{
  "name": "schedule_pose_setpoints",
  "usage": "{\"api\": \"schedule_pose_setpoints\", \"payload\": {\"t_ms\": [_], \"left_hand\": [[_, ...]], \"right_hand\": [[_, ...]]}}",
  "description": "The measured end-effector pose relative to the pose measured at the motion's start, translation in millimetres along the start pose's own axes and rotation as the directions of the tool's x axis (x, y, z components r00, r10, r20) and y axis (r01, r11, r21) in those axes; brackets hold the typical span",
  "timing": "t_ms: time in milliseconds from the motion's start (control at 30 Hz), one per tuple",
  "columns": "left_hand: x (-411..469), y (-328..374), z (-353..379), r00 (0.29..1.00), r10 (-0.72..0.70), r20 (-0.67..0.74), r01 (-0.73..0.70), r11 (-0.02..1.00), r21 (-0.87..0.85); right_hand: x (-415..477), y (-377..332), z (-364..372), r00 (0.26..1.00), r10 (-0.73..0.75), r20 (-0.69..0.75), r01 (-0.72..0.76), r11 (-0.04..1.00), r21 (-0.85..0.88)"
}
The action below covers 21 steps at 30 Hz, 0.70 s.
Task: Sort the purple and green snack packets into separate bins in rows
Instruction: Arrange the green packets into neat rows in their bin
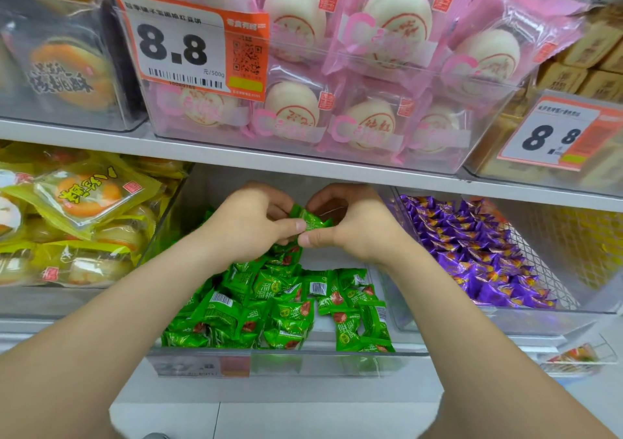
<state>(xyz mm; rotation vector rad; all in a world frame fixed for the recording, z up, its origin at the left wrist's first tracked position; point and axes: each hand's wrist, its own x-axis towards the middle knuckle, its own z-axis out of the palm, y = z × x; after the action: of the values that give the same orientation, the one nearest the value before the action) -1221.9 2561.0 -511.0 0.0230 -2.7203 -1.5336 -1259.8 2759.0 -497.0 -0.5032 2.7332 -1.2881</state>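
I note the clear middle bin (286, 364) holding loose green packets (279, 307). Purple packets (478, 256) lie in rows in the neighbouring bin (593, 290) to the right. Above the pile, my left hand (246, 226) and right hand (354, 226) both pinch one green packet (312, 221), its long axis roughly left-to-right, tilted.

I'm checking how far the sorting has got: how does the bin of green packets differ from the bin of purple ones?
In the green bin the green packets lie jumbled at mixed angles; in the purple bin the purple packets sit in neat overlapping rows. The left hand and right hand pinch a held packet over the green bin; none is at the purple bin. Both are clear bins, side by side.
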Motion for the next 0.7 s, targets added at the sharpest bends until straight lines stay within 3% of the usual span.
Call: {"api": "schedule_pose_setpoints", "payload": {"t_ms": [100, 167, 267, 367, 400, 467, 533, 600, 700], "left_hand": [[0.1, -1.1, 0.6, 0.998, -0.053, -0.046, 0.043, 0.98, -0.194], [0.2, 0.5, -0.6, 0.999, -0.033, -0.027, 0.026, 0.974, -0.227], [1.1, 0.3, -5.4, 1.0, -0.004, -0.021, 0.001, 0.993, -0.122], [2.6, -4.0, -6.5, 0.995, 0.096, -0.038, -0.095, 0.995, 0.025], [2.6, -5.0, -5.6, 0.987, 0.153, -0.055, -0.145, 0.981, 0.129], [3.5, -8.9, -3.3, 0.958, 0.278, -0.065, -0.239, 0.904, 0.354], [3.8, -12.4, -2.3, 0.948, 0.319, 0.005, -0.278, 0.818, 0.504], [2.6, -14.3, -1.3, 0.954, 0.28, 0.107, -0.284, 0.731, 0.62], [-1.2, -14.4, -1.1, 0.957, 0.2, 0.208, -0.288, 0.648, 0.705]], "right_hand": [[-2.1, -0.1, -6.4, 0.998, 0.06, 0.03, -0.064, 0.985, 0.159], [-4.8, 0.7, -9.0, 0.99, 0.099, 0.101, -0.128, 0.931, 0.341], [-6.0, 0.6, -11.0, 0.969, 0.119, 0.215, -0.209, 0.858, 0.469], [-3.0, 3.0, -9.9, 0.966, 0.163, 0.201, -0.243, 0.84, 0.484], [0.1, 5.8, -8.2, 0.971, 0.192, 0.141, -0.233, 0.883, 0.407], [11.3, 18.3, -3.0, 0.976, 0.203, -0.075, -0.204, 0.979, 0.004], [20.5, 27.0, 4.1, 0.968, 0.139, -0.209, -0.216, 0.886, -0.411], [28.1, 32.5, 14.2, 0.968, 0.142, -0.205, -0.231, 0.825, -0.516], [40.0, 36.3, 30.8, 0.959, 0.227, -0.17, -0.284, 0.798, -0.532]]}}
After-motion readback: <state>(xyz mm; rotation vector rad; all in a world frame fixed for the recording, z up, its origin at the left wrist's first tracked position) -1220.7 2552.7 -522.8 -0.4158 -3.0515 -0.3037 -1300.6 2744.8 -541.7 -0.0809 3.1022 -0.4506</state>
